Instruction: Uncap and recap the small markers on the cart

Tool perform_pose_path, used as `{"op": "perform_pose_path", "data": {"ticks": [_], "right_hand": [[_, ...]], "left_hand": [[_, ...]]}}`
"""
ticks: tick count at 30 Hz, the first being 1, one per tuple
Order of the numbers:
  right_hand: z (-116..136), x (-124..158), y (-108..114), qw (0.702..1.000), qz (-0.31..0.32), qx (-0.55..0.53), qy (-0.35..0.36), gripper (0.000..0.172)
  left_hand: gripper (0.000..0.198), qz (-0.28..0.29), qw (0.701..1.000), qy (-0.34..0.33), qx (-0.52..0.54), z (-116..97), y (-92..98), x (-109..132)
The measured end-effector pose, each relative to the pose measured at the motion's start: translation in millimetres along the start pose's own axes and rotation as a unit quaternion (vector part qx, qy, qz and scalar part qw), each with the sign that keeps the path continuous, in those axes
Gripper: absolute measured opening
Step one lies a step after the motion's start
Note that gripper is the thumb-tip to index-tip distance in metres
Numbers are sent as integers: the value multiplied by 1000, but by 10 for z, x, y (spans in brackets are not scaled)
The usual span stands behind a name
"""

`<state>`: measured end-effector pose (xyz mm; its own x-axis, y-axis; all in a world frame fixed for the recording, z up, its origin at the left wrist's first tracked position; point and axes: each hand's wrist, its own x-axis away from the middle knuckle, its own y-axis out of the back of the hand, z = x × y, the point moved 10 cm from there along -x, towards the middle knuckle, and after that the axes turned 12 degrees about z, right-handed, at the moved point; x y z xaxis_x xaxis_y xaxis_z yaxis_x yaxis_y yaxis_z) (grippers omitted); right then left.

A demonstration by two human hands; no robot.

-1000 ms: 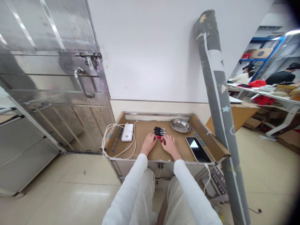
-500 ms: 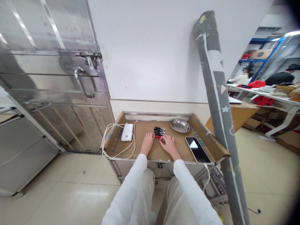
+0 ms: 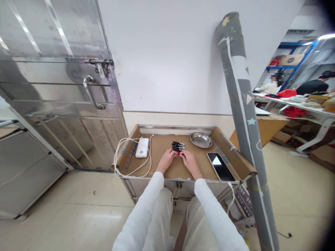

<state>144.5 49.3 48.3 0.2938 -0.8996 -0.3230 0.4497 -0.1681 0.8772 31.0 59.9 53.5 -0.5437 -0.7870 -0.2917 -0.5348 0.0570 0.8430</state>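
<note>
Several black markers lie side by side in a small row on the brown cardboard lining of the cart top. At the near side of that row is a red marker, partly covered by fingers. My left hand is closed, its fingertips pinching the red marker's left end. From the other side my right hand pinches its right end, fingers bent together. The two sets of fingertips almost meet, so much of the red marker is hidden.
A white power bank with a looped white cable lies left. Right of the markers are a round steel dish and a phone. A tall grey wrapped roll leans beside the cart. People sit at a far table.
My left hand has shifted slightly right and forward, its fingertips now on the red marker. My right hand's fingers have drawn together and turned inward at the marker's other end.
</note>
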Motion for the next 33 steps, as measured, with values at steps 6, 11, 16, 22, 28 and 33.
{"op": "perform_pose_path", "data": {"ticks": [6, 11, 16, 22, 28, 33], "right_hand": [[6, -3, 14, 1000, -1, -22, 0, 20], [21, 22, 43, 1000, -3, -29, -8, 22], [17, 19, 22, 999, -6, -32, -4, 22], [44, 3, -10, 998, -3, -56, 37, 19], [46, 8, 21, 998, -16, -40, 35, 20], [14, 42, 105, 998, -60, 14, -1, 24]], "left_hand": [[21, -11, 999, 2, 48, 12, 15, 11], [20, -1, 998, 5, 67, 5, 11, 6], [20, -1, 997, -6, 82, 10, -10, -1], [22, 1, 989, -44, 143, -27, -16, -4], [26, -1, 993, -41, 113, -40, -28, 4], [39, 6, 998, -52, 37, -94, -38, -8]]}}
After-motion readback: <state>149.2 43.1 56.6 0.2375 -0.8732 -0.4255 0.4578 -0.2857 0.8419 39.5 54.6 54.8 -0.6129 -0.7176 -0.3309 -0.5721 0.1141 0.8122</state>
